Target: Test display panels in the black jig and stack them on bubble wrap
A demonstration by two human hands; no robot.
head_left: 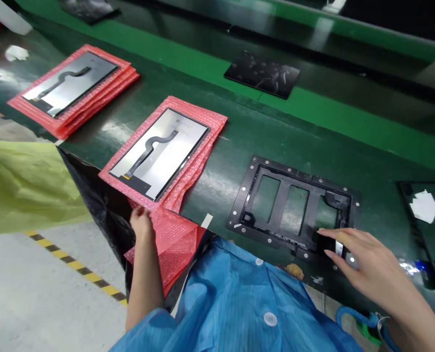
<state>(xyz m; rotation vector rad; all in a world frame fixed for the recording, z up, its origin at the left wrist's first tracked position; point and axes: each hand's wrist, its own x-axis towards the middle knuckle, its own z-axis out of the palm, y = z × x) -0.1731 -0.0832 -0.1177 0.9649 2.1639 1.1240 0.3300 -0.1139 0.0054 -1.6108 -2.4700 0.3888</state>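
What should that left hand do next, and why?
Perhaps the left hand should move off the hanging red bubble wrap: the wrap droops past the edge of the table, and a screen lies uncovered within likely reach.

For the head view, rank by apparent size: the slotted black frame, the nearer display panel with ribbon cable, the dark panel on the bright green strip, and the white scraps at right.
1. Slotted black frame
2. Nearer display panel
3. Dark panel, farther off
4. White scraps
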